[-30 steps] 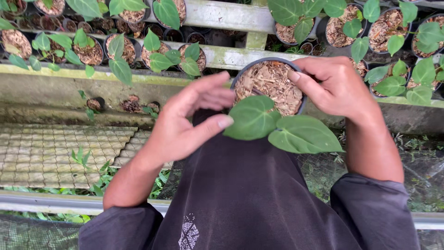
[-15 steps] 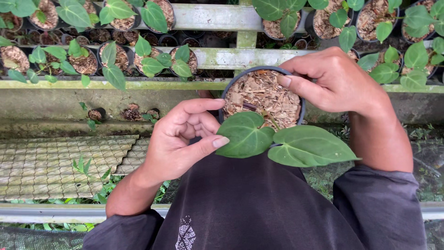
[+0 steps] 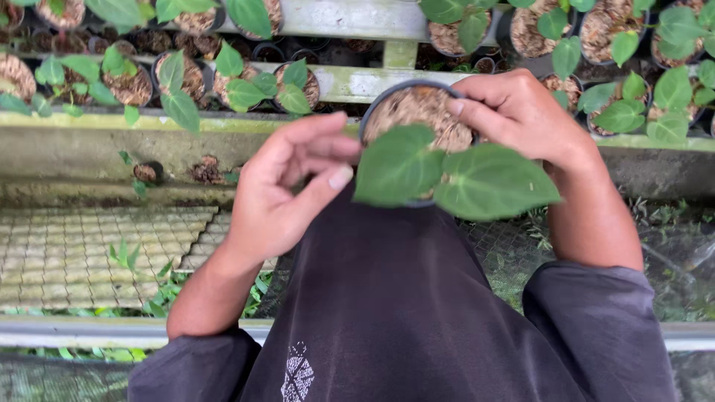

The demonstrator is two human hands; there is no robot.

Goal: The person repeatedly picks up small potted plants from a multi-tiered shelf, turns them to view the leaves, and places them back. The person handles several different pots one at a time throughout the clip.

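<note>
A small dark plastic pot filled with brown coir holds a young plant with two broad green leaves. My right hand grips the pot's right rim, fingers over the soil. My left hand is just left of the pot, fingers loosely curled, thumb near the left leaf, holding nothing I can see. A dark garment fills the lower middle of the view.
Behind the pot runs a mossy concrete ledge and white rails with several more potted seedlings. A paved grid floor with weeds lies lower left; wire mesh lies lower right.
The left hand has drawn back from the pot and curled its fingers. The pot and right hand stay in about the same place.
</note>
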